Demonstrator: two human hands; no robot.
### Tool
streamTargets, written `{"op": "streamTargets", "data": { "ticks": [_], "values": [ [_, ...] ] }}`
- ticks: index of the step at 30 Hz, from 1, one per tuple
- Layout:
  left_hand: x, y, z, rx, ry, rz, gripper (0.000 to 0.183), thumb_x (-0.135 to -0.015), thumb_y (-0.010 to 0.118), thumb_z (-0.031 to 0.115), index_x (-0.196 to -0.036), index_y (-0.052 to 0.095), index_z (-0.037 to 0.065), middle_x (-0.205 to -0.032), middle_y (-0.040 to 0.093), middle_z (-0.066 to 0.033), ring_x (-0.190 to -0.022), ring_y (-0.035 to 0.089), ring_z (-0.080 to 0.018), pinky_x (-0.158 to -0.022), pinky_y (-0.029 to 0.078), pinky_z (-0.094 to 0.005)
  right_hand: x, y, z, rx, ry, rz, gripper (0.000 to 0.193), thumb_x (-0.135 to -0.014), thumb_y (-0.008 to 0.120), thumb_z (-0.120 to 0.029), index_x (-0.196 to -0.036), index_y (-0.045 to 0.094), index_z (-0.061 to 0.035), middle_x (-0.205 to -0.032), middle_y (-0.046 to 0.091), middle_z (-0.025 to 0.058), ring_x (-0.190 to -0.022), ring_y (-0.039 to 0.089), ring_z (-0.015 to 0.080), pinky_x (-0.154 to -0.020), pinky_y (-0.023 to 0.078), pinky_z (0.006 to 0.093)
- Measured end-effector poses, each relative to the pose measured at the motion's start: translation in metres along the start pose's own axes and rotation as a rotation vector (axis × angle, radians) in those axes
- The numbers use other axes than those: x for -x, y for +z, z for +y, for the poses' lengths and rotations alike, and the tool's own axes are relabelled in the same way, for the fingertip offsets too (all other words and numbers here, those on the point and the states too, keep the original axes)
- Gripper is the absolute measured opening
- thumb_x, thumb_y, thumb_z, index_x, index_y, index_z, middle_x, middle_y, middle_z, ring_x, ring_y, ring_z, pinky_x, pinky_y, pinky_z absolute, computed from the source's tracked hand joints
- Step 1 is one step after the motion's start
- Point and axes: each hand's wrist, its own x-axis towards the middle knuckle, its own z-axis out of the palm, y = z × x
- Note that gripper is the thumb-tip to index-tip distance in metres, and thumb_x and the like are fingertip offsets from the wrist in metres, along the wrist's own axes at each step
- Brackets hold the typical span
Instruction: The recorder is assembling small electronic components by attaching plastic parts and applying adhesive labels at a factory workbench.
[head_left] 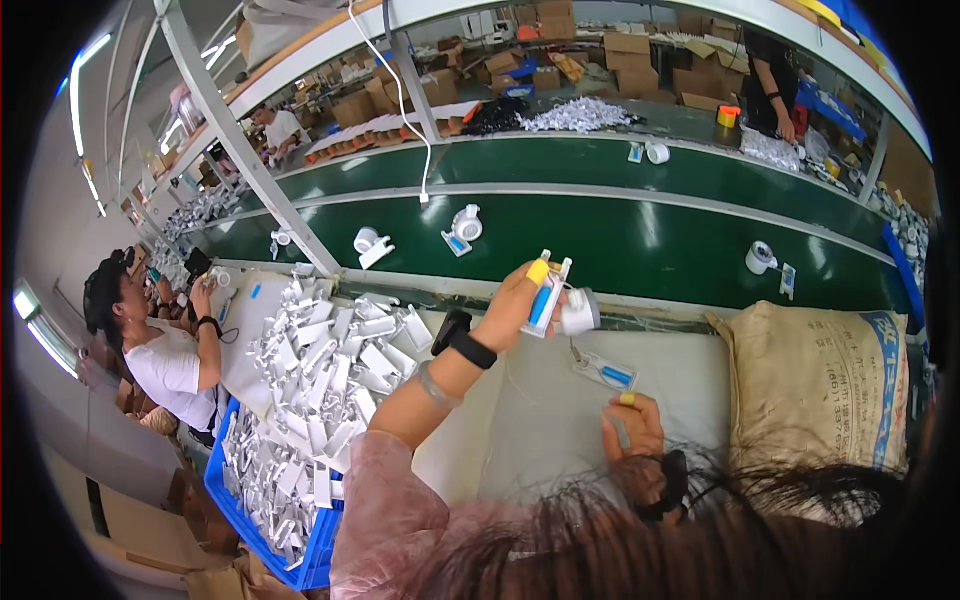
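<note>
My left hand [515,305], with a yellow finger cover, is raised at the green conveyor's near edge. It grips a white plastic housing [541,308] with a blue cylinder, like a battery, inside. A round white part [579,312] hangs just right of that housing; how it is joined is unclear. Below, a second white housing [605,372] with a blue cylinder lies on the grey worktop [560,430]. My right hand [637,440], also with a yellow finger cover, is nearest this one. Its fingers are loosely bent and apart from the thumb, with nothing visible held; hair covers its lower part.
White plastic pieces [320,370] heap left, spilling into a blue crate [318,555]. A brown sack [815,385] stands right. Several assemblies sit on the green conveyor [600,235]. A white cable [403,95] hangs ahead. A person [175,350] works at left; others are farther off.
</note>
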Motion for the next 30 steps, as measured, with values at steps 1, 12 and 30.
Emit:
{"op": "streamTargets", "data": {
  "ticks": [1, 12, 30],
  "values": [
    [-0.021, -0.006, 0.0, -0.02, -0.015, 0.019, 0.039, -0.099, 0.042, 0.041, -0.118, 0.049, 0.008, -0.084, 0.063, -0.0079, -0.066, 0.061, -0.0148, -0.05, 0.054, -0.0302, 0.004, -0.001, 0.0, -0.022, 0.043, -0.005, 0.019, -0.079, 0.062, 0.004, -0.097, 0.061, 0.002, -0.108, 0.054, 0.0185, -0.085, 0.06, 0.0292, -0.075, 0.049, 0.0328],
    [-0.13, -0.136, -0.034, -0.825, 0.552, 0.668, 0.022, -0.082, 0.061, -0.001, -0.103, 0.053, 0.001, -0.089, 0.057, -0.0097, -0.078, 0.058, -0.0207, -0.071, 0.048, -0.0312, 0.002, 0.006, 0.012, 0.023, 0.037, 0.017, 0.019, -0.075, 0.065, 0.0, -0.094, 0.064, -0.0019, -0.101, 0.058, 0.0171, -0.086, 0.06, 0.0323, -0.073, 0.05, 0.036],
    [-0.155, -0.299, -0.075, -1.603, -0.213, 0.906, 0.035, -0.078, 0.067, 0.022, -0.106, 0.051, 0.008, -0.107, 0.061, -0.0226, -0.101, 0.06, -0.0391, -0.091, 0.045, -0.0512, -0.007, 0.003, 0.008, 0.014, 0.055, -0.092, 0.018, -0.075, 0.069, -0.005, -0.092, 0.065, -0.0059, -0.092, 0.062, 0.0126, -0.079, 0.061, 0.031, -0.068, 0.049, 0.0373]
  ]
}}
